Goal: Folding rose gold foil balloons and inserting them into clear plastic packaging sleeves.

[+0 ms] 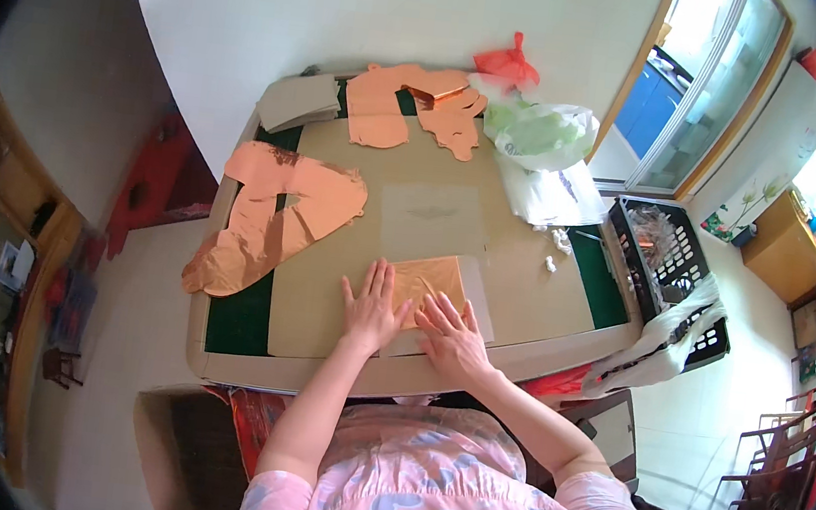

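My left hand [373, 314] lies flat, its fingers stretched along the left side of a folded copper-coloured foil sheet [434, 276]. My right hand [458, 343] presses on the sheet's near right part, fingers spread. Under the right edge of the foil shows a pale translucent sheet [478, 288], perhaps a plastic sleeve. To the left, an uninflated copper foil balloon [320, 185] lies flat, creased at its near end. Another flat foil balloon [376, 110] lies at the back of the table, partly folded over.
Brown cardboard [309, 329] covers most of the green tabletop [237, 326]. A grey stack of flat pieces [299, 104] sits back left. White plastic bags [556, 193], a greenish bag [537, 134] and a red bag [508, 63] are back right. A black crate [695, 258] stands beside the table.
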Demonstrator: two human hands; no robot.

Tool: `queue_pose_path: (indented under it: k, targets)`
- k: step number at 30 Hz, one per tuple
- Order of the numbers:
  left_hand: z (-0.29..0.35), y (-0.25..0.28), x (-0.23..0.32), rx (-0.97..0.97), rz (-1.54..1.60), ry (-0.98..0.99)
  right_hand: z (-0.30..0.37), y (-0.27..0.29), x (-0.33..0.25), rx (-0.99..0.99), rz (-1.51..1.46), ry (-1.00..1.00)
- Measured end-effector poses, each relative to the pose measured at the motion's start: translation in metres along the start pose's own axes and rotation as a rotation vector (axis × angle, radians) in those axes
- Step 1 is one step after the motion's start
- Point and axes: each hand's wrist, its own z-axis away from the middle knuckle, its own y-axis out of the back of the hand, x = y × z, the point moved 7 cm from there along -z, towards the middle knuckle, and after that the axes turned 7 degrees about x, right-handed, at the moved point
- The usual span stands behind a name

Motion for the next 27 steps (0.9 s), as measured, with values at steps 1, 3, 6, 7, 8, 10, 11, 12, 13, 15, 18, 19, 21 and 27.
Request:
queue_pose_path:
  k: [1,3,6,7,8,10,11,12,13,15,18,19,21,27]
  targets:
    - [-0.002,0.001,0.000,-0.001,0.003,0.010,0.007,0.000,0.002,-0.029,0.013,-0.050]
    - [-0.002,0.002,-0.002,-0.002,0.011,0.023,0.019,0.006,0.015,-0.103,0.078,-0.125]
    - [-0.001,-0.001,-0.004,-0.016,0.029,0.038,0.038,0.020,0.049,-0.112,0.108,-0.230]
    - [-0.003,-0.002,-0.005,-0.024,0.034,0.042,0.041,0.021,0.059,-0.153,0.144,-0.273]
    - [-0.004,0.003,-0.002,0.001,0.043,0.029,0.046,0.026,0.068,-0.181,0.189,-0.317]
    - [-0.002,0.005,-0.001,-0.014,0.035,0.030,0.044,0.041,0.075,-0.054,0.258,-0.289]
    - [-0.002,0.006,-0.004,0.001,0.036,0.030,0.038,0.040,0.077,-0.122,0.145,-0.327]
    - [-0.002,0.005,-0.008,-0.018,0.037,0.042,0.033,0.039,0.078,-0.190,0.031,-0.362]
    - [-0.004,0.002,-0.005,-0.039,0.039,0.038,0.028,0.034,0.092,0.003,-0.001,-0.339]
    - [-0.004,0.003,-0.004,-0.030,0.039,0.038,0.003,0.026,0.101,0.096,-0.084,-0.441]
    - [-0.004,0.000,-0.001,-0.036,0.030,0.031,-0.021,0.011,0.138,0.182,-0.136,-0.660]
    - [-0.003,-0.002,-0.003,-0.046,0.022,0.033,-0.026,0.008,0.146,0.171,-0.103,-0.768]
    - [-0.001,-0.003,-0.005,-0.019,0.038,0.026,-0.038,0.000,0.153,0.077,-0.172,-0.824]
    - [0.001,-0.002,-0.007,-0.012,0.051,0.048,-0.052,-0.014,0.152,-0.029,-0.511,-0.951]
